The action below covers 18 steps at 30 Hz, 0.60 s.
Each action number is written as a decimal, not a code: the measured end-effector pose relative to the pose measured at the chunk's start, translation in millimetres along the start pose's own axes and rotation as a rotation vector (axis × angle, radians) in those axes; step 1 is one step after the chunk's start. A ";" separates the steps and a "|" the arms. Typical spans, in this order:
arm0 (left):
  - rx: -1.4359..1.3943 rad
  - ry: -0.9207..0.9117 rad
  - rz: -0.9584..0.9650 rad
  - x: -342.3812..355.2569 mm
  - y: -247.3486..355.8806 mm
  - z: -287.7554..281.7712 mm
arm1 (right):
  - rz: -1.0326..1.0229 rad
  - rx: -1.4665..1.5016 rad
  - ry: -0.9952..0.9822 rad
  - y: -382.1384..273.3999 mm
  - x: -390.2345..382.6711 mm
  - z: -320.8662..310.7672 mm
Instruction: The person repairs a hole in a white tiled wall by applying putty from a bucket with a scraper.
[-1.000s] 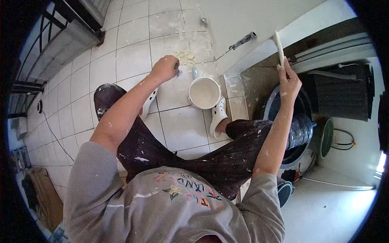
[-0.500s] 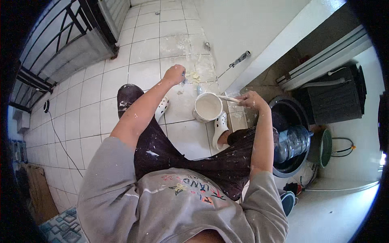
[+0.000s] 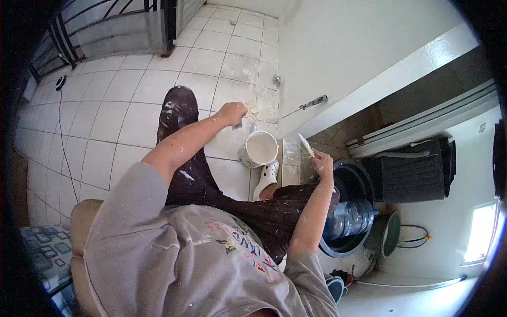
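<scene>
Low over the tiled floor, my left hand is closed around a small flat tool, probably a scraper, mostly hidden by the fingers. Pale crumbs lie on the tiles beside it. Between my feet stands a white pail of thick off-white paint or filler. My right hand grips a slim stick-like tool smeared with white, its pointed end tilted up and away. That tool is apart from the pail, to its right. A light blue piece shows just behind the pail's rim.
A white wall and door frame run along the right. Near my right knee, a large blue bottle lies in a black tub, with a green bucket beside it. A dark metal gate stands far left; a cable crosses the tiles.
My right hand has drawn the stick-like tool off the pail's rim and turned its tip upward. My left hand stays low near the crumbs. The whole view has shifted and turned.
</scene>
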State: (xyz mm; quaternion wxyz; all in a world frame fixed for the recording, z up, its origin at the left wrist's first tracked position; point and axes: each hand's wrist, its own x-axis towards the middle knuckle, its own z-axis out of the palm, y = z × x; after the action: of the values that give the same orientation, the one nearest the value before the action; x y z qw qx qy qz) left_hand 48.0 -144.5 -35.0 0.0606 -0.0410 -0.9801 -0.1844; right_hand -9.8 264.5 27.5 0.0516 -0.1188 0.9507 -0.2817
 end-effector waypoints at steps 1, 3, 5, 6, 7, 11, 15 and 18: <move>-0.013 -0.007 -0.011 -1.1 0.1 7.2 | -0.048 -0.030 -0.027 0.9 0.5 5.9; 0.023 -0.042 0.018 -0.4 -0.7 14.1 | -0.036 -0.037 -0.100 -0.7 3.7 12.2; 0.022 -0.061 0.020 -0.8 1.1 20.3 | 0.020 -0.018 -0.180 -11.8 0.4 10.7; 0.035 -0.079 0.026 -1.1 2.1 21.8 | 0.075 0.015 -0.253 -22.2 -1.5 10.9; 0.031 -0.083 0.020 -1.6 3.4 23.7 | 0.076 0.012 -0.261 -21.3 1.2 15.7; 0.004 -0.179 0.035 2.6 9.5 32.2 | -0.011 -0.131 -0.301 -19.2 5.9 22.5; -0.093 -0.005 0.079 -1.3 4.9 44.2 | 0.038 -0.144 -0.348 -24.7 10.6 25.0; -0.448 -0.090 -0.277 6.0 15.9 49.9 | -0.063 -0.145 -0.286 -18.9 10.3 23.0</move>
State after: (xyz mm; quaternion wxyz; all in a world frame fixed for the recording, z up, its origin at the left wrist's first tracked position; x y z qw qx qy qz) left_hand 38.5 -111.1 -74.7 -0.0194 0.0731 -0.9128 -0.4013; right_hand -12.2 234.5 18.3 0.1689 -0.1908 0.9473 -0.1939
